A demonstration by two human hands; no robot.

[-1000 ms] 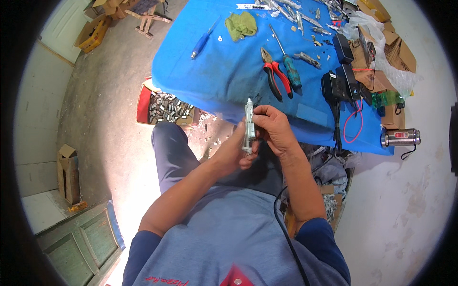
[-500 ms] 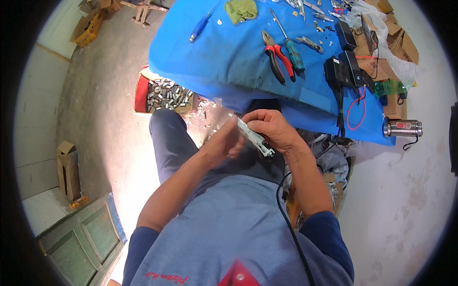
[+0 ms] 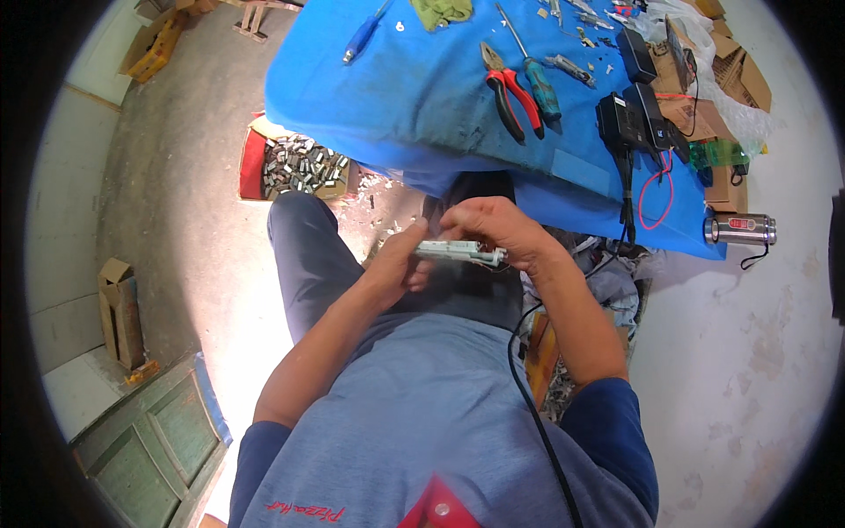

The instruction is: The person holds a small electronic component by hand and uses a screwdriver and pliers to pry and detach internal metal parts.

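Pale-grey part [image 3: 456, 252] lying crosswise, roughly along the worktop's [image 3: 387, 106] near edge, on the wearer's side of it! Left hand [image 3: 399, 258] is nearer, pinching its left end; right hand [image 3: 506, 231] bends half-curled above the right half, contact unclear.

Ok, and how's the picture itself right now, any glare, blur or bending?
Head view: harsh light bleaches the floor beside the left leg; head view: the right hand looks slightly soft, while the pliers look crisp; head view: wide-lens distortion slants the green panel near the picture's black border.
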